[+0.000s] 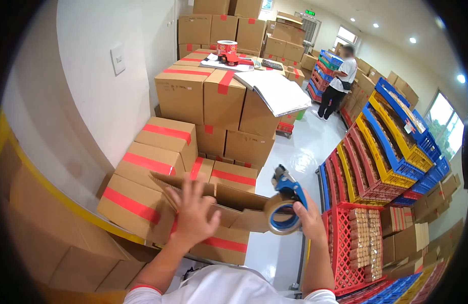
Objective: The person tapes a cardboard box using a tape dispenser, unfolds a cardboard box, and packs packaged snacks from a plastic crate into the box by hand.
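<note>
Head: right hand (311,218) grips tape dispenser (290,190), seemingly plastic.

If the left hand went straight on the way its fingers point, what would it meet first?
Probably the raised flap of the open carton; depth is unclear, so the left hand might clear it and meet a red-taped carton beyond.

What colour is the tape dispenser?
The tape dispenser is mostly blue, best seen in the head view.

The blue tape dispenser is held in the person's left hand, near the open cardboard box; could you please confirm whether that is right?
The side is wrong: the head view shows the blue tape dispenser in the right hand, near the open cardboard box.
</note>
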A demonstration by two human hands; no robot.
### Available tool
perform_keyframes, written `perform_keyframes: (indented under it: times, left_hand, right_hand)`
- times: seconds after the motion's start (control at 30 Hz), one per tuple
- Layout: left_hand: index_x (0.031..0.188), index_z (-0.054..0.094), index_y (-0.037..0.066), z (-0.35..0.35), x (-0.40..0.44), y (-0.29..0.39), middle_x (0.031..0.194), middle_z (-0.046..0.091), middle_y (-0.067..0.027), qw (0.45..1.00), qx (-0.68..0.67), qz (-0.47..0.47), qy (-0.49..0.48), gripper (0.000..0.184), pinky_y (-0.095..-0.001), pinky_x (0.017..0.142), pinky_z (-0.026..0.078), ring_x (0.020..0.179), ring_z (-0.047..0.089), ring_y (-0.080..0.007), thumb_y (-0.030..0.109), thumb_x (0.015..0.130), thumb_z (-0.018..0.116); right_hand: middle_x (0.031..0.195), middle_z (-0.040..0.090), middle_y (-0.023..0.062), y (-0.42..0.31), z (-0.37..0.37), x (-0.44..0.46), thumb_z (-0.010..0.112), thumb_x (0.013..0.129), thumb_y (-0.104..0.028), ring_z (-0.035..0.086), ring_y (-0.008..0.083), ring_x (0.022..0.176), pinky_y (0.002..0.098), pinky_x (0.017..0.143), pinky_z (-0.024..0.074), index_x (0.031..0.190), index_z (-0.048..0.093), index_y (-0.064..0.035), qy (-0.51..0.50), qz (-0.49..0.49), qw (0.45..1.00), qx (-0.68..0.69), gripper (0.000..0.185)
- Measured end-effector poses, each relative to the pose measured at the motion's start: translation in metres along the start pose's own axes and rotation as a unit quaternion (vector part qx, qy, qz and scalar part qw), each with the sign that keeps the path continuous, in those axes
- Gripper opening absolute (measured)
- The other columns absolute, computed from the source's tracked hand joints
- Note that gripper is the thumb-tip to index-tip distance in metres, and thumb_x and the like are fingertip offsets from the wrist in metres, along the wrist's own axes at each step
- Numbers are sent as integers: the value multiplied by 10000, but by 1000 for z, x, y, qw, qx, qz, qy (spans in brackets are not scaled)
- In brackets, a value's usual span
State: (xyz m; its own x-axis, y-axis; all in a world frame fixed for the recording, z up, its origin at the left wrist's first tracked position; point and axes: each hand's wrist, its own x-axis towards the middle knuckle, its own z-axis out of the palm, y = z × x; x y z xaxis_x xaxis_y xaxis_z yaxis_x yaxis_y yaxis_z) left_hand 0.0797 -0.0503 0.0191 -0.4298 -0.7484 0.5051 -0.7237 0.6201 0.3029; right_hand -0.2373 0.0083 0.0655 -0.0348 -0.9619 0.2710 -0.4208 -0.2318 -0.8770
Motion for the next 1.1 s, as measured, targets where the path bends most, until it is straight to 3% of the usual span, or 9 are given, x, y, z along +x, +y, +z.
perform_keyframes:
  times: [0.07,0.13,0.33,0.47,0.57,0.7,0.9,1.07,1.1]
  left_hand:
    - [947,622,57,-8,-6,-17,1681,330,-253,992,-46,-38,108,286,-670,1247,188,1584,178,-520,173,783,826]
    - [933,622,53,-20,-11,-3,1669,367,-231,996,-39,-35,78,378,-650,1238,216,1578,200,-515,256,774,898]
    - [855,638,110,-55,-26,32,1575,532,-110,992,-72,101,-24,457,-815,1147,59,1537,342,-454,474,765,899]
    - [828,648,131,-60,-30,45,1458,610,-88,986,-106,112,-69,442,-816,1151,79,1520,388,-409,475,749,913]
    - [879,678,112,-47,-44,12,1370,639,-88,989,-112,69,-74,441,-849,1120,105,1500,407,-373,474,753,895]
    - [864,666,111,-55,-57,-26,1163,692,-59,992,-115,14,-40,451,-771,1169,178,1429,490,-352,432,699,938]
    - [849,677,107,-63,-65,-35,1040,698,-38,993,-110,-8,-30,447,-739,1182,204,1391,529,-325,405,675,961]
    - [836,696,107,-78,-74,-27,967,702,-44,988,-149,-4,-36,452,-733,1172,193,1309,589,-331,503,749,896]
    - [836,699,95,-79,-79,-27,966,710,-51,987,-157,-22,-30,374,-701,1173,203,1259,619,-344,447,858,821]
  right_hand:
    - [1176,674,116,27,-23,-8,504,1088,-459,595,195,1116,352,1037,449,1375,577,30,-23,63,996,50,572]
    - [1167,672,108,43,-35,-2,507,1095,-458,586,182,1113,348,1028,455,1372,581,33,-37,137,986,83,569]
    - [1151,681,79,7,-8,52,523,1103,-430,627,174,1105,328,1016,490,1405,576,24,-14,93,983,161,548]
    - [1066,693,140,-41,46,76,572,1070,-459,648,199,1062,360,961,507,1400,567,-4,-142,77,987,9,562]
    - [1006,665,194,-24,91,85,575,1045,-526,618,326,945,407,899,488,1421,546,3,-172,-5,985,-25,649]
    - [1152,687,202,-38,96,88,552,1050,-490,649,309,1091,380,990,473,1468,521,-5,-210,62,975,22,641]
    - [1094,687,159,-32,102,45,560,1020,-452,654,266,1024,372,955,491,1410,538,5,-113,-114,983,88,601]
    - [949,671,233,-41,140,55,595,1024,-455,678,379,904,454,832,500,1233,546,-14,-157,-71,984,32,491]
    - [949,671,233,-42,149,61,595,1024,-455,678,379,904,454,832,500,1233,546,-14,-154,-71,985,34,491]
